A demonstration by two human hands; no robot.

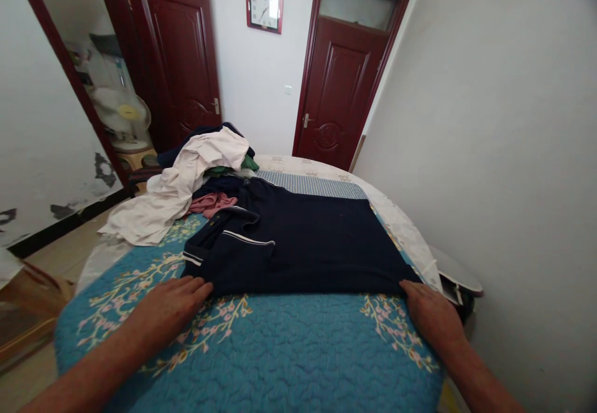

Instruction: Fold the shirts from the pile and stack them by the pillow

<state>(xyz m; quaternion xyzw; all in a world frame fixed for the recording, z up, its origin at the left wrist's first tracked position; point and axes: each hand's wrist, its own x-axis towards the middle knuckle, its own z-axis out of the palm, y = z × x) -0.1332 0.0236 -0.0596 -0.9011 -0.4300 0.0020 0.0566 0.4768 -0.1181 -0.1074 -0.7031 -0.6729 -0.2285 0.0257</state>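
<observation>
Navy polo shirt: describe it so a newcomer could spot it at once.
On the bed's blue floral quilt, the navy polo shirt lies flat between the left hand and right hand, which touch its near edge. Unlike the heaped white and pink clothes behind it, it is spread smooth, with white-striped collar.

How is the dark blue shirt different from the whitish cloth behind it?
The dark blue shirt lies flat and smooth; the whitish cloth is crumpled in a heap. The shirt has thin white trim; the cloth looks plain. The left hand and right hand touch the shirt, not the cloth. Both lie on the bed.
</observation>
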